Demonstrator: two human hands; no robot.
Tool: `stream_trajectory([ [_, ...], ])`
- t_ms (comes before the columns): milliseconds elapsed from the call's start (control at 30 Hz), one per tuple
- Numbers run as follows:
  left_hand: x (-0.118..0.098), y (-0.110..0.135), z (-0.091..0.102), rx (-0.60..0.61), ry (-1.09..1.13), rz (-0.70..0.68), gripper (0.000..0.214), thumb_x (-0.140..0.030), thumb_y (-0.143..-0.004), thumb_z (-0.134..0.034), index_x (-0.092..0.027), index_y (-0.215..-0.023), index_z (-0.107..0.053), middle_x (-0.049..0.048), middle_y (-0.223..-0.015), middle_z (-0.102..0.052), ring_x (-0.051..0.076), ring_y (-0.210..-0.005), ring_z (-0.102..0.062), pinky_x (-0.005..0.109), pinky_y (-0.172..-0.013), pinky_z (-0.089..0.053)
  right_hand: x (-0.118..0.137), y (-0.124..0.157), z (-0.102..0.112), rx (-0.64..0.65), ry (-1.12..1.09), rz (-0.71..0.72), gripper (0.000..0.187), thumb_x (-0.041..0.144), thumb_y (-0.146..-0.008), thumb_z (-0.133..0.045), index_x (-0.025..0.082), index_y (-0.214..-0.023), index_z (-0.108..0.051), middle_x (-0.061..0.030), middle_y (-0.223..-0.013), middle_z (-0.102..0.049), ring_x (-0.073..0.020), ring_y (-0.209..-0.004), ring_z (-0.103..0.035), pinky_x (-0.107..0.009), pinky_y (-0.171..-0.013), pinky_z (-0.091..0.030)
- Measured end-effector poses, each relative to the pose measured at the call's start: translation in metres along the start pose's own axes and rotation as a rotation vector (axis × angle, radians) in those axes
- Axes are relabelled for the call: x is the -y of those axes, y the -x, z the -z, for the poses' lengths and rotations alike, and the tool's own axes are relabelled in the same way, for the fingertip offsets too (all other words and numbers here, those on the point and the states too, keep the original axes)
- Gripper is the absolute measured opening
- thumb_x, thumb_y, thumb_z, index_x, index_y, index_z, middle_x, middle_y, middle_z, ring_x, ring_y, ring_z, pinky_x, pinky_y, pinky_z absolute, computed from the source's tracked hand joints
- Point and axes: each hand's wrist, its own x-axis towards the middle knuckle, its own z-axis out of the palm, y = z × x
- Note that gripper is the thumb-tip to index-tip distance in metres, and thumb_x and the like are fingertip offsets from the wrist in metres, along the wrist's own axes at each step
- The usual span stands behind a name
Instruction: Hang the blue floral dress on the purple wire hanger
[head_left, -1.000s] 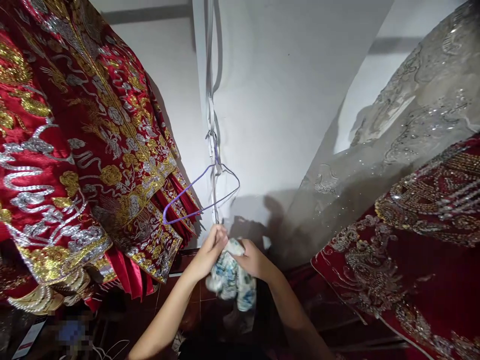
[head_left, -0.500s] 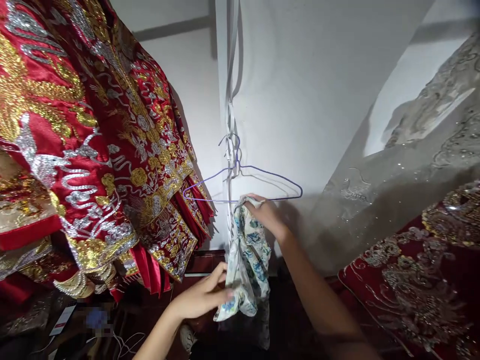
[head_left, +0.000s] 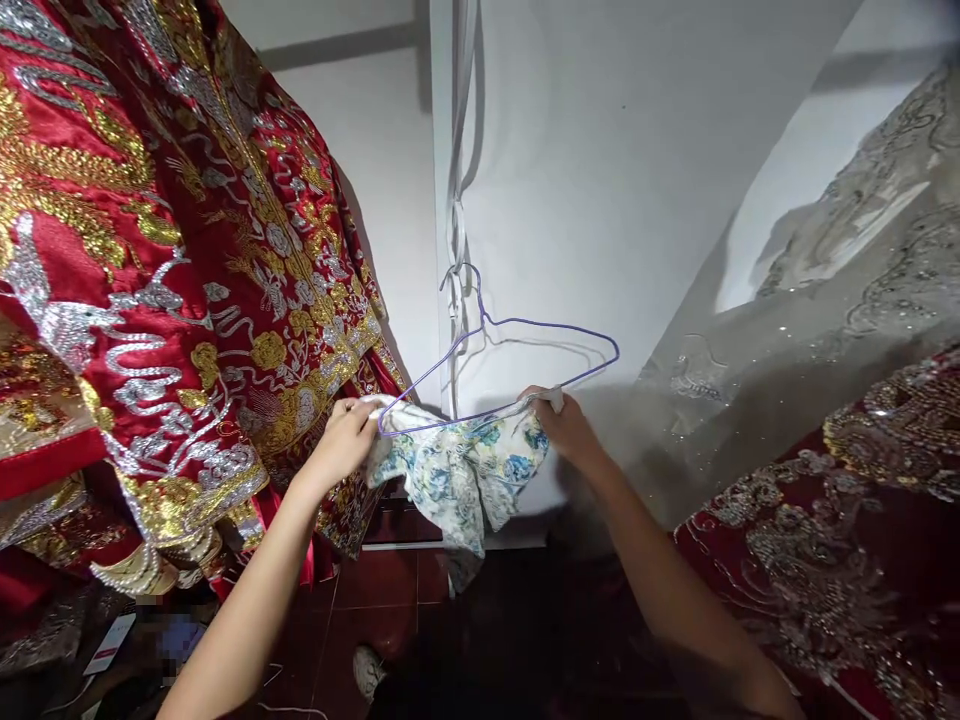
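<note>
A white cloth garment with blue and green flowers (head_left: 457, 470) is stretched between my two hands; its exact kind I cannot tell. My left hand (head_left: 346, 435) pinches its upper left corner, beside the left end of a purple wire hanger (head_left: 555, 324). At the upper right, my right hand (head_left: 559, 420) grips the garment's edge just below the hanger's bottom bar. The bar crosses in front of the cloth's top edge. The hanger hooks onto a white cord (head_left: 459, 225) and tilts, its right end higher. The garment's lower part hangs down in folds.
A red jacket with gold and silver embroidery (head_left: 255, 250) hangs close on the left. To the right are a sheer beaded fabric (head_left: 720, 390) and a dark red beaded garment (head_left: 817, 560). Behind the hanger stands a white wall (head_left: 585, 160). Below lies a reddish tiled floor (head_left: 375, 590).
My left hand has risen from the garment's lower end to its upper left corner. The cloth, bunched before, is now spread sideways. The hanger has tilted, and my right hand has shifted slightly right.
</note>
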Motion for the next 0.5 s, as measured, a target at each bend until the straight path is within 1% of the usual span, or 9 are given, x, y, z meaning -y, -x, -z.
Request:
stream_trajectory([
  [67, -0.018, -0.014, 0.001, -0.013, 0.079, -0.078, 0.038, -0.036, -0.096, -0.044, -0.023, -0.122, -0.068, 0.0099, -0.131, -0.058, 0.026, -0.129, -0.042, 0.046, -0.115, -0.03, 0.001, 0.003, -0.004, 0.02, 0.003, -0.003, 0.024, 0.037, -0.083, -0.044, 0.022, -0.078, -0.061, 0.0037, -0.052, -0.04, -0.0148, -0.05, -0.038, -0.027, -0.051, -0.031],
  [133, -0.033, -0.02, 0.003, -0.023, 0.134, -0.15, 0.037, -0.035, -0.097, -0.043, -0.024, -0.122, -0.068, 0.0074, -0.139, -0.055, 0.024, -0.132, -0.04, 0.044, -0.117, -0.027, -0.001, 0.006, -0.006, 0.046, -0.011, -0.001, 0.022, 0.038, -0.085, -0.043, 0.024, -0.082, -0.06, 0.0037, -0.053, -0.042, -0.0158, -0.051, -0.041, -0.028, -0.052, -0.033],
  [200, -0.039, -0.02, 0.006, -0.028, 0.101, -0.174, 0.036, -0.034, -0.096, -0.045, -0.024, -0.12, -0.069, 0.0068, -0.139, -0.056, 0.024, -0.131, -0.04, 0.045, -0.117, -0.027, -0.004, 0.008, -0.004, 0.052, -0.034, 0.005, 0.021, 0.038, -0.086, -0.041, 0.025, -0.082, -0.057, 0.004, -0.054, -0.041, -0.0162, -0.052, -0.041, -0.027, -0.053, -0.034],
  [233, -0.038, -0.018, 0.006, -0.014, 0.051, -0.174, 0.035, -0.034, -0.095, -0.046, -0.024, -0.118, -0.071, 0.007, -0.138, -0.058, 0.025, -0.129, -0.04, 0.048, -0.117, -0.027, -0.005, 0.009, -0.003, 0.032, -0.041, 0.01, 0.021, 0.038, -0.086, -0.041, 0.025, -0.081, -0.056, 0.004, -0.055, -0.041, -0.0164, -0.052, -0.041, -0.028, -0.053, -0.034],
  [300, -0.028, -0.008, 0.004, 0.046, -0.083, -0.16, 0.033, -0.032, -0.093, -0.048, -0.026, -0.112, -0.074, 0.0067, -0.138, -0.06, 0.03, -0.132, -0.037, 0.057, -0.116, -0.023, -0.007, 0.009, 0.002, -0.023, -0.038, 0.018, 0.02, 0.039, -0.087, -0.04, 0.026, -0.08, -0.053, 0.0041, -0.055, -0.039, -0.017, -0.053, -0.04, -0.028, -0.053, -0.033],
  [400, -0.004, 0.016, -0.01, 0.139, -0.249, -0.13, 0.029, -0.03, -0.09, -0.052, -0.028, -0.108, -0.075, 0.0052, -0.146, -0.055, 0.04, -0.143, -0.025, 0.069, -0.113, -0.012, -0.007, 0.007, 0.003, -0.023, -0.004, 0.014, 0.02, 0.039, -0.088, -0.041, 0.025, -0.079, -0.052, 0.004, -0.053, -0.039, -0.0178, -0.053, -0.043, -0.028, -0.054, -0.033],
  [433, 0.002, 0.026, -0.015, 0.167, -0.279, -0.123, 0.029, -0.029, -0.09, -0.052, -0.029, -0.109, -0.074, 0.0048, -0.149, -0.052, 0.041, -0.146, -0.02, 0.071, -0.112, -0.009, -0.007, 0.007, 0.002, -0.007, 0.008, 0.014, 0.02, 0.039, -0.088, -0.041, 0.025, -0.079, -0.052, 0.0039, -0.053, -0.04, -0.018, -0.053, -0.044, -0.028, -0.054, -0.034],
  [500, 0.01, 0.042, -0.023, 0.211, -0.298, -0.121, 0.029, -0.029, -0.09, -0.051, -0.03, -0.11, -0.072, 0.0042, -0.153, -0.048, 0.042, -0.149, -0.015, 0.071, -0.112, -0.007, -0.007, 0.005, -0.003, 0.014, 0.025, 0.02, 0.02, 0.038, -0.088, -0.041, 0.025, -0.079, -0.053, 0.0037, -0.053, -0.044, -0.0181, -0.054, -0.047, -0.028, -0.056, -0.035],
])
